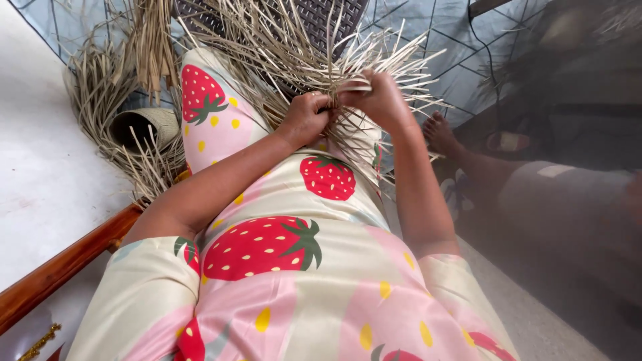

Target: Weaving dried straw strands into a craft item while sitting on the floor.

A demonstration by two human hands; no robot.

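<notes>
Strawberry-print dress [281,267] filling the lower view. Heap of dry strips [107,87] at left by a woven roll [144,124]. Half-woven strips [314,47] fanned over the knees. Left hand [304,119] clenched on the strips; right hand [381,100] pinching one flat strip [354,85].

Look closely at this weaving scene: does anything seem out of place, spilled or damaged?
Nothing looks damaged. The left hand and right hand grip a bundle of dried straw strips splaying out loosely. More loose strips lie heaped around a rolled woven piece on the floor, untidy but not spilled.
</notes>
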